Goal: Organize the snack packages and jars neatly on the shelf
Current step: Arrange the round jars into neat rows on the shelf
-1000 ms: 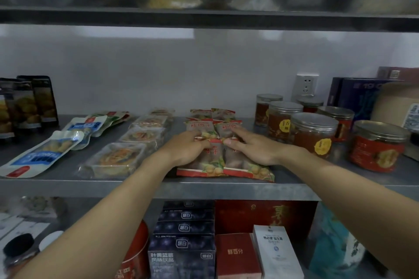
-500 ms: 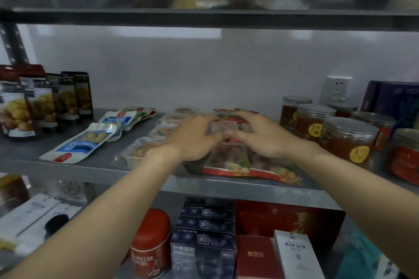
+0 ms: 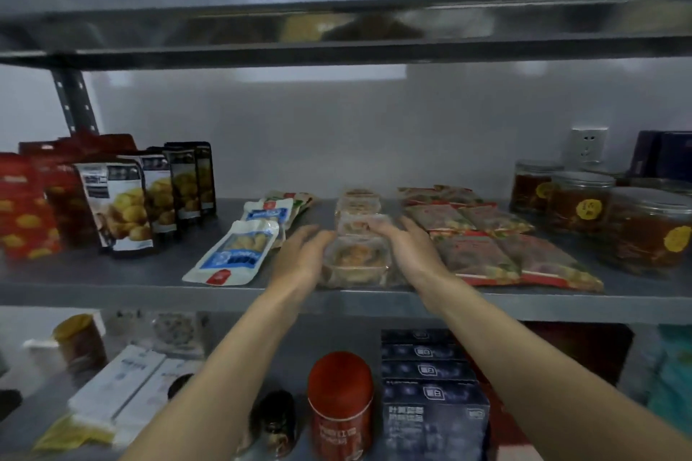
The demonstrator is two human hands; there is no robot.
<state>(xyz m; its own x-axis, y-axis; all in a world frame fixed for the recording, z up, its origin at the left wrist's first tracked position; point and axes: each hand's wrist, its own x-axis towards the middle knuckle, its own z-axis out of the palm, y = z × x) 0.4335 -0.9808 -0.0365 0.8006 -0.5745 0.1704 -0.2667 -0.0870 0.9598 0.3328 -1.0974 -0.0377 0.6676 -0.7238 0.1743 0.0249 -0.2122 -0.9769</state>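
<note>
A row of clear plastic snack trays (image 3: pixel 356 254) runs front to back on the middle of the grey metal shelf (image 3: pixel 112 277). My left hand (image 3: pixel 301 258) lies against the left side of the front tray with straight fingers. My right hand (image 3: pixel 410 251) lies against the trays' right side, fingers reaching over the second tray. Red-and-green snack packets (image 3: pixel 483 254) lie in rows to the right. Blue-and-white pouches (image 3: pixel 239 249) lie to the left. Lidded jars (image 3: pixel 644 228) with yellow stickers stand at the far right.
Standing snack bags (image 3: pixel 123 206) with yellow fruit pictures and red bags (image 3: pixel 26 206) fill the shelf's left end. A wall socket (image 3: pixel 588 146) and dark boxes (image 3: pixel 666 157) are behind the jars. Below, a red can (image 3: pixel 340 404) and dark blue boxes (image 3: pixel 430 404) stand on the lower shelf.
Both hands left the red-and-green packets and moved left to the row of clear trays. The view shifted left, showing more of the standing bags.
</note>
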